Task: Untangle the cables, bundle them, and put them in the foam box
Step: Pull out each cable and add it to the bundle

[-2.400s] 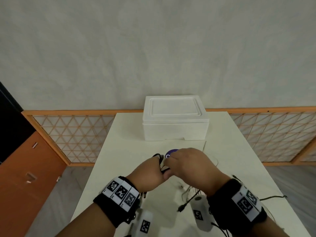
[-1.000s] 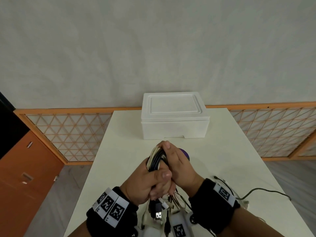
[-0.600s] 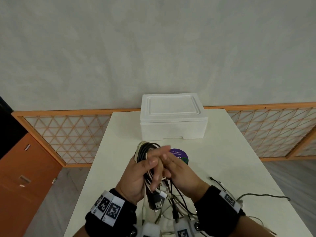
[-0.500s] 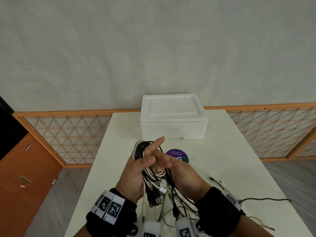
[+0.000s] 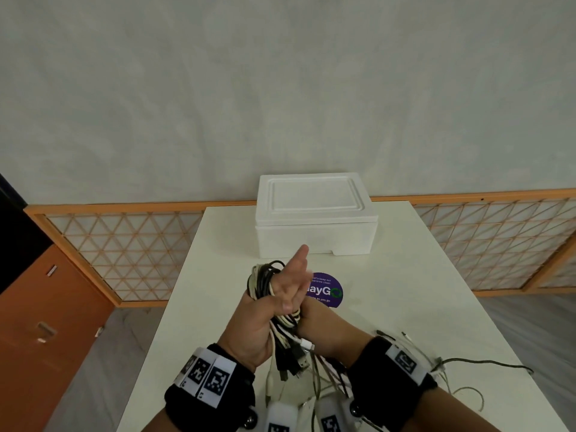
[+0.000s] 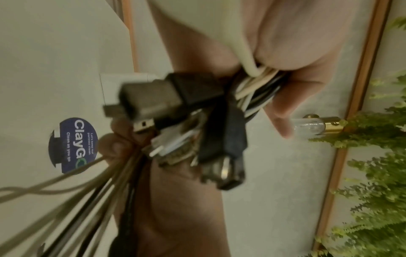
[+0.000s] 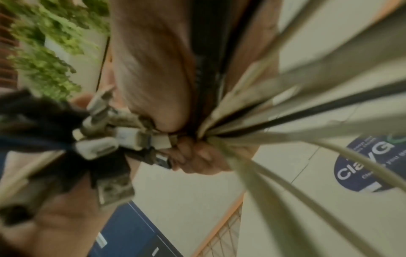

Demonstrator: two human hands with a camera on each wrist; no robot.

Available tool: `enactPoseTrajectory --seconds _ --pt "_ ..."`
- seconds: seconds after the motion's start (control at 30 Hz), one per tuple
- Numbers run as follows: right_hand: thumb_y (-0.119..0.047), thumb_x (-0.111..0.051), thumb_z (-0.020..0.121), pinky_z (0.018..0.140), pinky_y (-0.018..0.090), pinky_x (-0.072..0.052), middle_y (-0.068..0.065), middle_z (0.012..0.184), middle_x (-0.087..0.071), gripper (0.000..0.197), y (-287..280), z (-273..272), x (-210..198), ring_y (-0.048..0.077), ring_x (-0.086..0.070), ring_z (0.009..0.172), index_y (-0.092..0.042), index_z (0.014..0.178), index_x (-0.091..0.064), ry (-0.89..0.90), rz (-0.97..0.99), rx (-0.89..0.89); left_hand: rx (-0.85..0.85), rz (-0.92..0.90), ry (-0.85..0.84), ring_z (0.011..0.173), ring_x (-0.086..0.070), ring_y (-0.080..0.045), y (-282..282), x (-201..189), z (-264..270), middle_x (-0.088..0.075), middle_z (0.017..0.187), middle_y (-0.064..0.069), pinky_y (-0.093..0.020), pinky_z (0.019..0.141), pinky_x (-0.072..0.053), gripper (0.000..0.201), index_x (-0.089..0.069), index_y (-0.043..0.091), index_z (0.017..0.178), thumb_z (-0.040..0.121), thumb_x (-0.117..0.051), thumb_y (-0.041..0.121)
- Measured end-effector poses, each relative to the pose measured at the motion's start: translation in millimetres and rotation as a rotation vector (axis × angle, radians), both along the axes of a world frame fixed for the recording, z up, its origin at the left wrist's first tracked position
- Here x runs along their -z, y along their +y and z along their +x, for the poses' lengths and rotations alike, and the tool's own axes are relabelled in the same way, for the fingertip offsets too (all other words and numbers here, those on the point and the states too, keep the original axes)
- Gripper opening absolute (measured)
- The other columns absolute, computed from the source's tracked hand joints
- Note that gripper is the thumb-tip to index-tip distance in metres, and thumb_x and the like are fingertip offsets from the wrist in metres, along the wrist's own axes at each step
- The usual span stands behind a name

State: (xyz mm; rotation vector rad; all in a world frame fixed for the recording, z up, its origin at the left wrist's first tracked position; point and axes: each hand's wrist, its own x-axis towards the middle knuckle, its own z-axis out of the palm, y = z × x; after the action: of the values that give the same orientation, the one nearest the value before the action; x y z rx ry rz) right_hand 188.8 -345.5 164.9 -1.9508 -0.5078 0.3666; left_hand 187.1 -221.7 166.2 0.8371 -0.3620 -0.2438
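Note:
A coil of black and white cables [image 5: 264, 277] is looped over my left hand [image 5: 280, 294], which holds it above the table with the index finger pointing straight up. The left wrist view shows the bundle [image 6: 257, 90] pinched in that hand, with USB plugs [image 6: 153, 97] hanging below it. My right hand [image 5: 314, 319] sits just behind and under the left one, its fingers [image 7: 197, 156] curled round the trailing strands [image 7: 285, 121]. The white foam box [image 5: 314, 213] stands at the far end of the table with its lid on.
A round purple sticker [image 5: 327, 289] lies on the white table [image 5: 405, 275] in front of the box. Loose cable ends [image 5: 483, 366] trail over the table at the right. An orange cabinet [image 5: 46, 322] stands left of the table, with lattice panels behind.
Both hands lifted the gathered cables off the table into a coil. The left index finger has straightened upward, and the right hand has slid down behind the left hand onto the trailing strands.

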Motion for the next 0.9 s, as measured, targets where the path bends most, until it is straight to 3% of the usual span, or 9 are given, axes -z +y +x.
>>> enactPoseTrajectory --seconds 0.17,0.27,0.33,0.4,0.47,0.53,0.67,0.8,0.9 --pt "0.006 -0.048 0.09 0.079 -0.001 -0.034 0.021 0.142 -0.042 0.051 8 2 8 0.022 -0.049 0.125 0.002 0.139 -0.035 0.012 -0.056 0.049 0.065 0.087 -0.081 0.139 -0.037 -0.021 -2 -3 -2 -0.049 0.143 -0.011 -0.036 0.116 -0.028 0.02 -0.072 0.01 0.064 0.061 -0.055 0.001" --pt "0.001 -0.045 0.092 0.07 0.005 -0.042 0.02 0.125 -0.058 0.035 8 4 18 -0.012 -0.058 0.077 0.002 0.126 -0.052 -0.104 -0.205 -0.007 0.002 0.139 -0.014 0.138 -0.039 -0.019 0 4 4 -0.053 0.141 -0.003 -0.038 0.114 -0.031 0.025 -0.077 0.009 0.08 0.062 -0.059 0.007" --pt "-0.01 -0.042 0.088 0.062 0.02 -0.05 0.02 0.095 -0.069 0.032 11 4 24 0.008 -0.066 0.067 0.005 0.101 -0.067 0.156 -0.204 -0.17 -0.073 0.225 0.037 0.134 -0.044 -0.017 1 10 10 -0.057 0.137 0.003 -0.037 0.111 -0.036 0.04 -0.075 0.006 0.1 0.062 -0.063 0.009" --pt "-0.012 -0.045 0.088 0.062 0.027 -0.047 0.023 0.081 -0.068 0.032 2 9 41 0.032 -0.066 0.071 0.009 0.086 -0.067 0.092 -0.322 -0.155 -0.143 0.307 0.087 0.129 -0.05 -0.016 0 15 13 -0.061 0.132 0.003 -0.032 0.109 -0.039 0.052 -0.063 -0.008 0.116 0.067 -0.065 0.007" --pt "-0.009 -0.05 0.091 0.07 0.031 -0.039 0.027 0.09 -0.064 0.024 9 3 33 0.038 -0.062 0.084 0.011 0.093 -0.064 0.01 -0.411 -0.22 -0.154 0.345 0.11 0.119 -0.06 -0.019 1 15 12 -0.066 0.123 -0.006 -0.03 0.101 -0.048 0.051 -0.06 -0.009 0.118 0.075 -0.071 0.015" --pt "-0.01 -0.05 0.092 0.083 0.029 -0.038 0.015 0.101 -0.062 0.023 7 8 33 0.029 -0.058 0.105 0.006 0.106 -0.06 -0.082 -0.353 -0.15 -0.146 0.425 0.122 0.091 -0.071 -0.023 2 6 6 -0.074 0.094 -0.016 -0.027 0.079 -0.055 0.024 -0.073 0.004 0.095 0.082 -0.07 0.025" --pt "-0.026 -0.067 0.078 0.079 0.021 -0.041 -0.004 0.105 -0.059 0.038 -29 21 29 0.015 -0.057 0.102 -0.019 0.113 -0.052 0.015 -0.44 0.216 -0.202 0.737 0.114 0.044 -0.043 -0.02 22 -1 10 -0.043 0.043 -0.004 -0.03 0.06 -0.044 0.045 -0.056 0.008 0.06 0.084 -0.06 0.045" --pt "-0.018 -0.069 0.075 0.11 0.021 -0.023 -0.001 0.15 -0.026 0.091 -56 19 0 0.014 -0.025 0.138 -0.019 0.148 -0.016 -0.209 -0.405 0.454 -0.196 1.433 -0.124 0.051 -0.044 -0.011 40 8 19 -0.047 0.06 0.004 -0.028 0.056 -0.037 0.044 -0.042 0.016 0.069 0.089 -0.056 0.052" --pt "-0.025 -0.072 0.07 0.117 0.033 -0.019 0.001 0.148 -0.031 0.09 -40 12 -20 0.016 -0.022 0.14 -0.017 0.146 -0.026 -0.759 -0.4 0.329 -0.286 1.807 -0.642 0.064 -0.045 -0.014 41 6 20 -0.043 0.069 0.004 -0.028 0.063 -0.037 0.033 -0.038 0.021 0.07 0.092 -0.048 0.044"
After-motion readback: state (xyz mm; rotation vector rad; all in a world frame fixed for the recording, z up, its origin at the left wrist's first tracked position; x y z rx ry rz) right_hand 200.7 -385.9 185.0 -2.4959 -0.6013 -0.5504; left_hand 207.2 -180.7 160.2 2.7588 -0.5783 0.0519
